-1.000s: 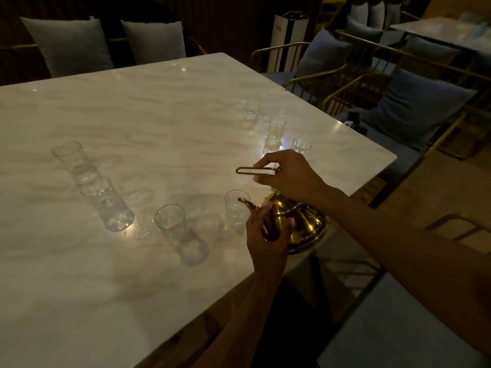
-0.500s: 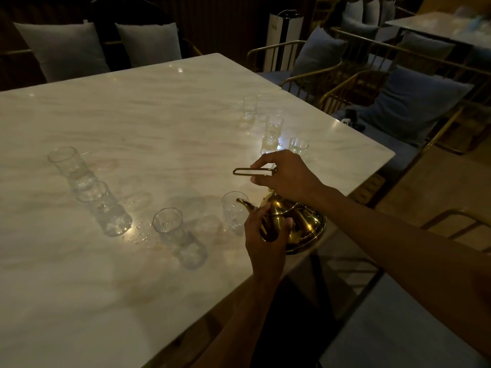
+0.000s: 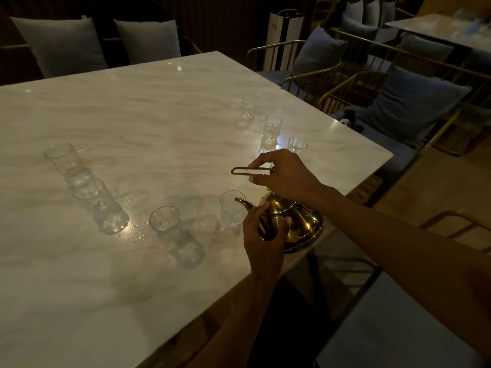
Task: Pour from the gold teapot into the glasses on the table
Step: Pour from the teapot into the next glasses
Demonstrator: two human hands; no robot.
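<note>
**Teapot at the bench edge, seven glasses out**

Your gold teapot (image 3: 297, 224) sits at the near bench edge, spout pointing left, tip over the rim of the nearest glass (image 3: 231, 208). Next glass (image 3: 165, 219) just left. Two (image 3: 102, 205) (image 3: 66, 163) far left, three (image 3: 249, 106) (image 3: 271, 130) (image 3: 297, 146) behind. All clear, upright.

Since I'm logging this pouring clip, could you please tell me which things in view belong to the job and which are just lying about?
Belonging to the job:
gold teapot
nearest glass
the other glasses, e.g.
right hand on the handle
left hand on the body

Lying about:
grey cushions
gold-framed chairs
</note>
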